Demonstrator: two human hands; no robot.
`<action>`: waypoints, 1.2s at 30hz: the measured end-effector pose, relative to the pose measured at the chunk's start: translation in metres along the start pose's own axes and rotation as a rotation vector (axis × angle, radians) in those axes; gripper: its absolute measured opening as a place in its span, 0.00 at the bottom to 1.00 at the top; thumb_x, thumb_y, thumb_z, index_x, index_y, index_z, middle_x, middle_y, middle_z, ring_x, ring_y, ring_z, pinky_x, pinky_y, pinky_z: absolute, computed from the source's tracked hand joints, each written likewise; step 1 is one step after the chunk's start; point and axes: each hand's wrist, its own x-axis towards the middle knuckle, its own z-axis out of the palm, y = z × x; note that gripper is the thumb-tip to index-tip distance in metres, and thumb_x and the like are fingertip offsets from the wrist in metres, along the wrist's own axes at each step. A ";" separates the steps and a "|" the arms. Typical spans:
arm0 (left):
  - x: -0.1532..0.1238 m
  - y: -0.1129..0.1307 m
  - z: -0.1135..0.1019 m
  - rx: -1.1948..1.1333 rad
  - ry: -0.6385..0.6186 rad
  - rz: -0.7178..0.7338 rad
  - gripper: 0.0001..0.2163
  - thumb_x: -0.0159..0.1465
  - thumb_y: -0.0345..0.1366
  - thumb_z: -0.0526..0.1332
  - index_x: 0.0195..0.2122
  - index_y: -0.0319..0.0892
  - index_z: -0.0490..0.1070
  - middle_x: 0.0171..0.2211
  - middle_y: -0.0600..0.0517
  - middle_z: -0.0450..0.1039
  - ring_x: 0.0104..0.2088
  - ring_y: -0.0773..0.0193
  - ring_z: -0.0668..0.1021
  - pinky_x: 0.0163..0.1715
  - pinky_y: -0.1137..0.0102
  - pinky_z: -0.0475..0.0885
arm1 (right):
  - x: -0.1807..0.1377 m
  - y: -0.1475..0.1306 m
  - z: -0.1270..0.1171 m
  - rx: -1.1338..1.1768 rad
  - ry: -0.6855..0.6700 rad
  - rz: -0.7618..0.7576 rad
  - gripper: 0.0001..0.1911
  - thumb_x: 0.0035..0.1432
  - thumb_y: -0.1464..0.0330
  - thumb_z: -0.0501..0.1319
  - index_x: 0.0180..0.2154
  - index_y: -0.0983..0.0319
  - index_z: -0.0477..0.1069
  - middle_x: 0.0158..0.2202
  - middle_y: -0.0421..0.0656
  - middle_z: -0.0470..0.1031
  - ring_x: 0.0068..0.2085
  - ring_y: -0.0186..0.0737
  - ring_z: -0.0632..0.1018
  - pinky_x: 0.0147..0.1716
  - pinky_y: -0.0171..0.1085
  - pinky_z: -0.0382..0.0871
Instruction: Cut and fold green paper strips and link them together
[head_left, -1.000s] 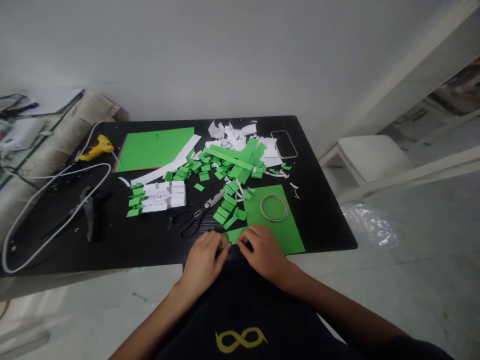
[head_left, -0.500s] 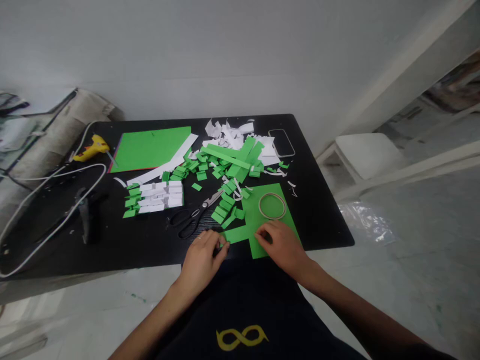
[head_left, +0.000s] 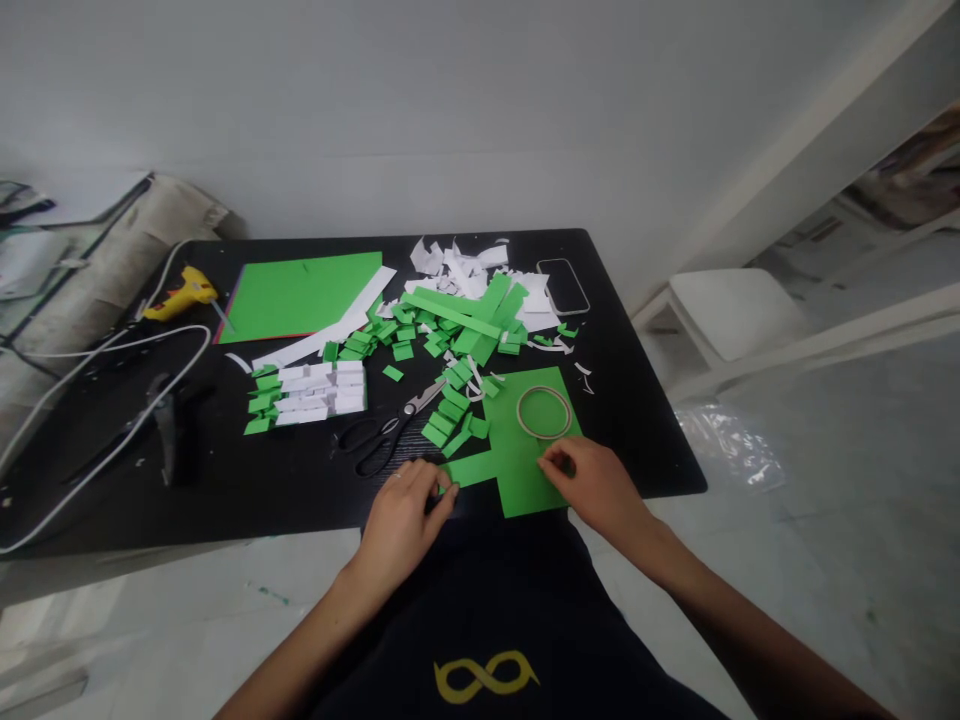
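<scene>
My left hand [head_left: 411, 508] is closed at the near edge of the table, with thumb and fingers pinching the left end of a green paper strip [head_left: 474, 467]. The strip's other end meets a larger green paper sheet [head_left: 517, 485]. Over the right part of that sheet, my right hand [head_left: 596, 485] is closed in a pinch; whatever lies between its fingertips is too small to make out. Just beyond those fingers, a thin beige ring [head_left: 520, 412], like a narrow tape roll, lies flat on the sheet. Black-handled scissors [head_left: 386, 430] rest partly open beyond my left hand.
Folded green paper pieces [head_left: 448, 418] and white paper scraps [head_left: 461, 268] are heaped mid-table. A green-and-white paper assembly [head_left: 322, 392] lies left of the scissors. Farther left are a yellow glue gun [head_left: 182, 295], a white cable [head_left: 206, 345] and a green sheet stack [head_left: 307, 295]. A phone-shaped object [head_left: 564, 287] lies back right.
My right hand has moved a little to the right across the green sheet, still pinched. My left hand stays on the strip's end.
</scene>
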 end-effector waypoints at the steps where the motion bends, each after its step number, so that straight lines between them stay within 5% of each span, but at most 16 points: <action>1: 0.000 0.000 0.000 0.003 0.001 -0.001 0.08 0.74 0.35 0.60 0.36 0.43 0.70 0.31 0.53 0.70 0.34 0.58 0.73 0.38 0.64 0.67 | 0.000 0.002 -0.001 -0.007 0.008 0.006 0.07 0.63 0.69 0.63 0.31 0.59 0.76 0.34 0.43 0.82 0.37 0.46 0.82 0.36 0.41 0.71; 5: 0.000 0.000 -0.002 0.018 0.009 0.005 0.08 0.74 0.35 0.60 0.35 0.43 0.70 0.31 0.53 0.69 0.34 0.58 0.73 0.38 0.64 0.67 | 0.000 0.011 -0.005 -0.043 0.089 0.000 0.07 0.63 0.70 0.62 0.31 0.59 0.75 0.33 0.43 0.81 0.36 0.47 0.81 0.34 0.41 0.70; 9: 0.000 -0.004 -0.010 0.043 -0.001 0.009 0.08 0.73 0.34 0.59 0.35 0.43 0.70 0.31 0.53 0.70 0.34 0.58 0.74 0.40 0.63 0.68 | -0.005 0.006 0.000 0.074 0.192 -0.161 0.07 0.67 0.70 0.62 0.34 0.60 0.74 0.33 0.43 0.79 0.35 0.44 0.80 0.35 0.40 0.71; 16: 0.008 0.009 -0.011 0.080 0.019 0.075 0.07 0.72 0.32 0.62 0.34 0.43 0.71 0.31 0.52 0.74 0.34 0.58 0.76 0.38 0.64 0.69 | -0.006 -0.024 0.029 0.076 0.078 -0.419 0.04 0.68 0.75 0.64 0.41 0.61 0.76 0.39 0.46 0.79 0.43 0.48 0.80 0.46 0.44 0.74; 24: 0.027 0.039 0.013 0.202 -0.059 -0.048 0.09 0.70 0.32 0.66 0.32 0.43 0.71 0.28 0.52 0.76 0.33 0.55 0.77 0.35 0.64 0.67 | 0.001 -0.033 0.038 -0.001 0.037 -0.359 0.05 0.68 0.75 0.65 0.38 0.60 0.74 0.39 0.45 0.79 0.43 0.47 0.79 0.45 0.44 0.71; 30: 0.028 0.033 -0.002 0.179 -0.195 -0.209 0.06 0.71 0.34 0.65 0.35 0.44 0.73 0.31 0.52 0.78 0.35 0.56 0.80 0.32 0.66 0.65 | 0.007 -0.033 0.035 0.059 -0.035 -0.308 0.08 0.67 0.77 0.64 0.35 0.60 0.71 0.36 0.43 0.78 0.39 0.44 0.77 0.41 0.41 0.68; 36: 0.014 0.011 -0.023 0.209 -0.201 -0.201 0.07 0.71 0.36 0.64 0.34 0.45 0.72 0.31 0.53 0.78 0.34 0.56 0.81 0.32 0.67 0.65 | 0.010 -0.036 0.030 0.098 -0.070 -0.283 0.09 0.66 0.78 0.64 0.35 0.60 0.71 0.34 0.42 0.77 0.38 0.43 0.76 0.39 0.40 0.67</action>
